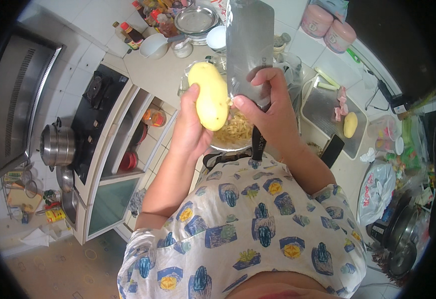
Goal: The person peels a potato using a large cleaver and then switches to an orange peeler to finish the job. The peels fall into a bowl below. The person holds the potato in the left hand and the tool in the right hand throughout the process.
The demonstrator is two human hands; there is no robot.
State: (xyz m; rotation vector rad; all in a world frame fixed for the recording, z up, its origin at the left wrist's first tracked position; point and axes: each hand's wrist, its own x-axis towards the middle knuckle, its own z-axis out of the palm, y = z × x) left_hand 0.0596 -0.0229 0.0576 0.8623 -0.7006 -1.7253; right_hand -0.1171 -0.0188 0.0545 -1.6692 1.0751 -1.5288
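Note:
My left hand [193, 129] grips a large peeled potato [209, 99], holding it upright with the thumb along its side. In my right hand [274, 108] is a kitchen cleaver [249, 48], its broad steel blade pointing up and away from me. The index finger and thumb press on the blade near the black handle [258, 144]. Between blade and potato, a small scrap [230, 101] shows by my right thumb. Below both hands is a round basin [236, 148] with a shiny rim, holding many pale yellow peelings or strips [236, 130]; my hands hide part of it.
To the right, a cutting board [324, 108] carries another peeled potato [350, 125], pink meat pieces [340, 104] and green stalks. A phone [332, 151] overlaps its near edge. Bottles [132, 33], a white ladle [154, 45] and stacked plates [196, 20] stand behind. A steamer pot [57, 145] is left.

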